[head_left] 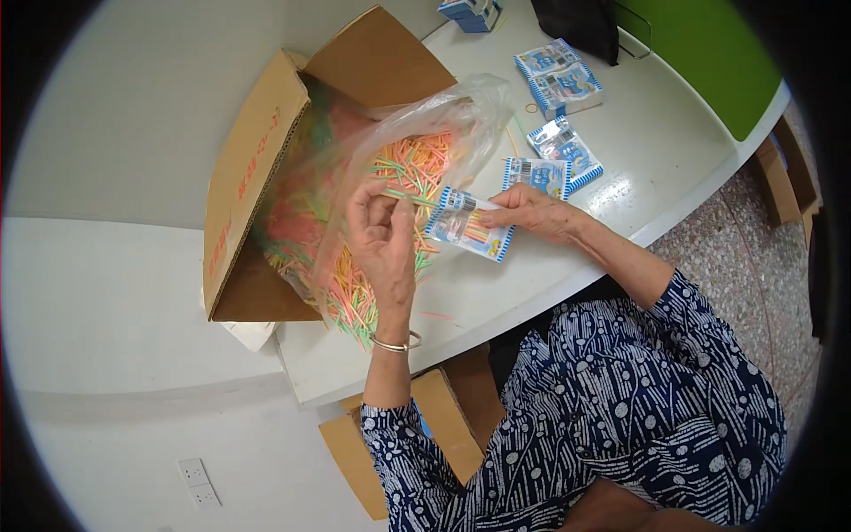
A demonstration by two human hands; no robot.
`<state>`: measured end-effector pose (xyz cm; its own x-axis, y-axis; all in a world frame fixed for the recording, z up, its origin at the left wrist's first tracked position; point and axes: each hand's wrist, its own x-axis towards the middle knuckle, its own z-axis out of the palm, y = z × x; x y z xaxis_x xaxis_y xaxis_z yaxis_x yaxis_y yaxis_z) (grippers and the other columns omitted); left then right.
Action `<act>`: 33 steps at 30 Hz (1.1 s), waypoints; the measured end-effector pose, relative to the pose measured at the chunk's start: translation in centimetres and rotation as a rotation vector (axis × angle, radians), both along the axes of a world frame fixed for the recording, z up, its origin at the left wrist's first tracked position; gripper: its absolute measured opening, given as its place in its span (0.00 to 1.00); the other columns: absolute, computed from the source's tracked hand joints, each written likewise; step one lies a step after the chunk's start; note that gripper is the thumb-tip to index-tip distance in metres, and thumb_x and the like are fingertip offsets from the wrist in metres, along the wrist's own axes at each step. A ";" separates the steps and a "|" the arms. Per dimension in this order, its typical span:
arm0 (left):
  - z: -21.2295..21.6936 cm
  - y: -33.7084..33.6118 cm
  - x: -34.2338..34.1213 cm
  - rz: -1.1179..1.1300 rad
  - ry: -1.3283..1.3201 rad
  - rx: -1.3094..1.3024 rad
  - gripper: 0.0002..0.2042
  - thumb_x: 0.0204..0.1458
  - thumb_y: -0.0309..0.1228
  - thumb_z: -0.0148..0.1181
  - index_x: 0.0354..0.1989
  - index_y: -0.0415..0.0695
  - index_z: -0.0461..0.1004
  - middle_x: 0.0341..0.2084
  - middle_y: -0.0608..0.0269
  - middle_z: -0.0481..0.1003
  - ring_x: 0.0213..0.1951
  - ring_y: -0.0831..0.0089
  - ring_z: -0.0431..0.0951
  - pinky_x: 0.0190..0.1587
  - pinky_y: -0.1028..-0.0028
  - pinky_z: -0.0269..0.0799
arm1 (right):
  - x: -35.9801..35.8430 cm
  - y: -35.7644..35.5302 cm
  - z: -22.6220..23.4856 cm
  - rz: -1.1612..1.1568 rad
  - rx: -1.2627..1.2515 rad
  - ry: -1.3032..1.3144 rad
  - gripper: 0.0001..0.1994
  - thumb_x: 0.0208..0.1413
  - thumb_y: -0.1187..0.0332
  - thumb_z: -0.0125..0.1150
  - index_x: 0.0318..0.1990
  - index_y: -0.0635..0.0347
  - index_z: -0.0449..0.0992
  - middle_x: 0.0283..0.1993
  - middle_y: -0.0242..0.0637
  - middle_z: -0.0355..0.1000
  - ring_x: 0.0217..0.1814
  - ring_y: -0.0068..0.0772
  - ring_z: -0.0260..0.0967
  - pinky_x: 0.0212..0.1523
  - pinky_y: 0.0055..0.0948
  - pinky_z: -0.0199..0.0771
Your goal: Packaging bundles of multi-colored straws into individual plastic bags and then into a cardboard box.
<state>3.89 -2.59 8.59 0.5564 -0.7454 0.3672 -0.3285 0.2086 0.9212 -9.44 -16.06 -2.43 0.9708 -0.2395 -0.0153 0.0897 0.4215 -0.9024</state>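
Between the fingers of my left hand (383,232) are a few thin pastel sticks (415,199), greenish, with their ends at the top edge of a small packet. My right hand (539,215) pinches this clear, blue-and-white packet (463,226), which has several pink and yellow sticks inside. Whether the left sticks' tips are in the packet's mouth, I cannot tell. Left of both hands, a large clear plastic bag (483,93) spills from a cardboard box (253,186) lying on its side. Loose pink, orange, yellow and green sticks (412,164) fill the bag.
Beyond my right hand lie flat packets (567,151) and a stack of packets (560,75) on the white table (656,115). A rubber band (531,108) is beside them. A black bag (581,22) sits at the far edge. Below the table stands an open cardboard box (443,399).
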 end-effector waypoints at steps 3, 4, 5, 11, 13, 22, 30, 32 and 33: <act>-0.9 -0.2 -0.4 -0.021 0.038 0.016 0.13 0.54 0.18 0.53 0.47 0.40 0.62 0.31 0.65 0.73 0.34 0.83 0.70 0.37 0.83 0.65 | -0.2 0.1 0.3 0.015 0.053 -0.027 0.18 0.54 0.64 0.62 0.48 0.68 0.75 0.44 0.36 0.77 0.44 0.17 0.70 0.50 0.18 0.65; -1.0 -0.1 -0.5 -0.011 0.050 0.023 0.13 0.54 0.18 0.53 0.46 0.40 0.62 0.31 0.65 0.73 0.34 0.83 0.70 0.36 0.84 0.65 | -0.2 0.1 0.3 0.034 0.086 -0.038 0.19 0.53 0.63 0.63 0.48 0.67 0.76 0.44 0.36 0.77 0.45 0.17 0.69 0.51 0.18 0.63; -1.0 0.0 -0.5 -0.008 0.050 0.024 0.13 0.54 0.18 0.53 0.46 0.40 0.62 0.31 0.65 0.73 0.34 0.83 0.70 0.36 0.84 0.65 | -0.3 0.1 0.3 0.037 0.087 -0.038 0.19 0.53 0.63 0.63 0.48 0.67 0.76 0.44 0.36 0.77 0.45 0.17 0.69 0.51 0.18 0.63; -0.1 0.4 0.2 0.151 0.023 -0.112 0.11 0.54 0.18 0.53 0.45 0.40 0.63 0.32 0.65 0.73 0.34 0.83 0.70 0.37 0.83 0.66 | -0.4 -0.1 0.4 0.039 0.035 -0.029 0.18 0.55 0.65 0.60 0.49 0.70 0.74 0.45 0.39 0.76 0.46 0.19 0.70 0.51 0.19 0.66; -0.8 0.5 0.0 0.077 0.009 -0.015 0.11 0.54 0.18 0.53 0.45 0.39 0.63 0.33 0.64 0.74 0.35 0.83 0.71 0.38 0.83 0.67 | -0.4 0.0 0.3 0.039 0.035 -0.022 0.19 0.56 0.65 0.60 0.49 0.71 0.74 0.45 0.39 0.76 0.46 0.19 0.70 0.51 0.19 0.66; -3.7 0.4 -0.4 -0.009 -0.421 0.156 0.11 0.55 0.22 0.55 0.47 0.38 0.71 0.39 0.62 0.73 0.40 0.78 0.73 0.42 0.80 0.69 | -0.5 0.2 0.3 0.069 0.102 -0.084 0.18 0.56 0.65 0.59 0.50 0.69 0.74 0.45 0.37 0.76 0.45 0.19 0.71 0.51 0.19 0.67; -3.9 -0.7 -1.9 -0.179 0.061 0.290 0.16 0.53 0.23 0.57 0.50 0.36 0.67 0.44 0.61 0.70 0.45 0.77 0.70 0.44 0.80 0.68 | -0.6 0.1 -0.4 0.025 -0.007 -0.055 0.17 0.56 0.65 0.60 0.49 0.68 0.75 0.43 0.34 0.76 0.42 0.16 0.71 0.44 0.17 0.69; -3.8 -1.1 -1.9 -0.174 0.043 0.269 0.17 0.53 0.22 0.56 0.52 0.36 0.64 0.44 0.60 0.69 0.45 0.77 0.70 0.45 0.79 0.68 | -0.9 -0.2 0.1 -0.007 -0.108 -0.025 0.16 0.56 0.66 0.59 0.48 0.67 0.75 0.41 0.34 0.76 0.41 0.16 0.70 0.43 0.17 0.69; -3.9 -1.3 -1.8 -0.183 0.068 0.251 0.19 0.53 0.21 0.56 0.53 0.36 0.61 0.43 0.59 0.69 0.45 0.77 0.71 0.45 0.79 0.68 | -1.2 -0.4 0.5 -0.022 -0.130 -0.003 0.16 0.56 0.65 0.59 0.47 0.67 0.76 0.40 0.33 0.77 0.40 0.15 0.70 0.42 0.17 0.69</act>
